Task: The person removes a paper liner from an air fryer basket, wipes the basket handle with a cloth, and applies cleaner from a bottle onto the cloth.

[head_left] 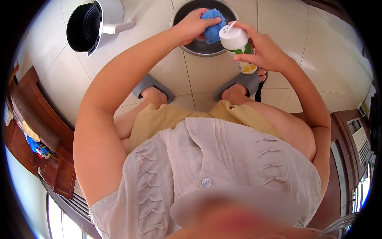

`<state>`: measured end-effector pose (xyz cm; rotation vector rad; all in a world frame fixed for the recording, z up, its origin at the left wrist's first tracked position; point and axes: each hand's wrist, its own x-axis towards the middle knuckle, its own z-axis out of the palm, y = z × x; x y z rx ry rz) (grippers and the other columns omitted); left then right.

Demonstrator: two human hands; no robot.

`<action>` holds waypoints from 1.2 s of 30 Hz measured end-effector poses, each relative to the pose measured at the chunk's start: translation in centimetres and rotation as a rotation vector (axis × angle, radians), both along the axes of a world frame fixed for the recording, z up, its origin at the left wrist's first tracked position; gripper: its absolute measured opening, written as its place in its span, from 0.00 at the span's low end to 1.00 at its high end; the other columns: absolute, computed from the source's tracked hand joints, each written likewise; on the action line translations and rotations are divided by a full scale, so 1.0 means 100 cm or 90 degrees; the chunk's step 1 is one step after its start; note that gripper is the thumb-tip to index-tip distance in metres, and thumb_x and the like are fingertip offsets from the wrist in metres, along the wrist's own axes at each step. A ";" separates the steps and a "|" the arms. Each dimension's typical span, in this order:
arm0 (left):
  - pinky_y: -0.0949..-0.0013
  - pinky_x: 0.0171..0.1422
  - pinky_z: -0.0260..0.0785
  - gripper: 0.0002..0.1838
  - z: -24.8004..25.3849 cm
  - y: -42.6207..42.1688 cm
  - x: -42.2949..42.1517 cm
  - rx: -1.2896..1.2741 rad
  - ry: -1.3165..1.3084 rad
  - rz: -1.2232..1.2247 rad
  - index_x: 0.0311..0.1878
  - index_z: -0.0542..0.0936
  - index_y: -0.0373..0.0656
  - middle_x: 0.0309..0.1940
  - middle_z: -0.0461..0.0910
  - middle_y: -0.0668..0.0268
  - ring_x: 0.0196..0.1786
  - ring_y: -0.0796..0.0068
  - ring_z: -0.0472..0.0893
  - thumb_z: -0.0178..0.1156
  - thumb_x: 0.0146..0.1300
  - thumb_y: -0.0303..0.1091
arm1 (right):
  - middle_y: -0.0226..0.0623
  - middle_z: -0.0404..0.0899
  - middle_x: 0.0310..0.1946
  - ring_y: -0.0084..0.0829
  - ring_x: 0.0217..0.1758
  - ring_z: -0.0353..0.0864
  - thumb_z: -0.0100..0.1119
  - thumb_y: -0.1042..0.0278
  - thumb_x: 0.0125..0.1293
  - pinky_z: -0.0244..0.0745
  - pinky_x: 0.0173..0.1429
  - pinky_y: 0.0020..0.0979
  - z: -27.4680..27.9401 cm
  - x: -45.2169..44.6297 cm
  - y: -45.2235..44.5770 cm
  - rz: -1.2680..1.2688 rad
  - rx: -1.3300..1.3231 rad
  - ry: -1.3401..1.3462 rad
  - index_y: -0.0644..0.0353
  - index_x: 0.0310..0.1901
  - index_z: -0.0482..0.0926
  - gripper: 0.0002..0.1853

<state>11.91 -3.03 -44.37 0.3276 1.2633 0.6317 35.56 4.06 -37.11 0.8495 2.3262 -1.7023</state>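
My left hand (195, 26) is closed on a fluffy blue cloth (211, 27), bunched up over a round metal basin (204, 50) on the floor. In my right hand (260, 47) is a white shaker bottle (234, 38) with a green and yellow label, held at the basin's right edge. Its top tilts toward the cloth, and the small flap on its holed cap is raised. The bottle and the cloth are very close; I cannot tell whether they touch. Part of the basin's inside is hidden by the cloth and my left hand.
An air fryer basket (84, 28) with a white handle (118, 27) lies on the tiled floor (278, 28) left of the basin. My feet in grey slippers (248, 82) are below the basin. Dark wooden furniture (63, 175) stands at left, more at right.
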 end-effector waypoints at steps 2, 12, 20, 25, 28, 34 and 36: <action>0.50 0.60 0.77 0.21 -0.017 0.000 0.002 0.011 -0.015 -0.001 0.64 0.74 0.46 0.55 0.82 0.64 0.56 0.69 0.83 0.63 0.73 0.42 | 0.43 0.84 0.46 0.43 0.40 0.84 0.76 0.55 0.61 0.79 0.47 0.39 0.005 -0.004 0.005 0.000 -0.017 0.003 0.42 0.75 0.60 0.43; 0.46 0.53 0.73 0.24 -0.030 0.005 0.004 0.011 -0.173 0.062 0.64 0.75 0.56 0.55 0.82 0.68 0.57 0.68 0.80 0.50 0.77 0.61 | 0.41 0.82 0.52 0.35 0.48 0.83 0.69 0.51 0.67 0.78 0.55 0.35 0.015 -0.024 0.026 -0.033 -0.157 -0.104 0.51 0.74 0.65 0.37; 0.45 0.68 0.68 0.25 -0.015 0.003 0.013 0.011 -0.127 0.093 0.65 0.75 0.53 0.58 0.80 0.67 0.63 0.67 0.77 0.48 0.78 0.59 | 0.41 0.83 0.47 0.29 0.44 0.85 0.69 0.46 0.67 0.79 0.48 0.30 0.020 -0.030 0.032 -0.109 -0.329 -0.150 0.58 0.72 0.68 0.39; 0.47 0.65 0.71 0.24 -0.010 0.004 0.016 -0.024 -0.144 0.092 0.66 0.73 0.53 0.58 0.80 0.68 0.60 0.68 0.79 0.47 0.79 0.58 | 0.39 0.83 0.44 0.26 0.42 0.85 0.68 0.45 0.68 0.80 0.46 0.29 0.009 -0.030 0.039 -0.100 -0.312 -0.194 0.60 0.70 0.70 0.37; 0.49 0.64 0.72 0.23 -0.006 0.004 0.017 -0.014 -0.160 0.112 0.65 0.74 0.54 0.58 0.80 0.68 0.59 0.69 0.80 0.47 0.79 0.57 | 0.39 0.84 0.44 0.25 0.41 0.85 0.67 0.44 0.68 0.80 0.44 0.28 0.023 -0.030 0.031 -0.144 -0.352 -0.191 0.60 0.69 0.71 0.36; 0.47 0.69 0.69 0.25 -0.003 0.004 0.015 -0.031 -0.157 0.112 0.65 0.75 0.52 0.61 0.80 0.65 0.63 0.65 0.79 0.46 0.79 0.58 | 0.38 0.83 0.47 0.24 0.41 0.85 0.67 0.42 0.67 0.80 0.43 0.26 0.023 -0.031 0.035 -0.197 -0.467 -0.200 0.62 0.68 0.72 0.37; 0.44 0.74 0.65 0.25 -0.002 0.004 0.016 -0.044 -0.175 0.107 0.66 0.76 0.52 0.64 0.79 0.64 0.67 0.63 0.77 0.47 0.79 0.59 | 0.37 0.83 0.47 0.23 0.41 0.85 0.67 0.42 0.67 0.81 0.43 0.26 0.026 -0.032 0.030 -0.196 -0.470 -0.197 0.63 0.67 0.72 0.37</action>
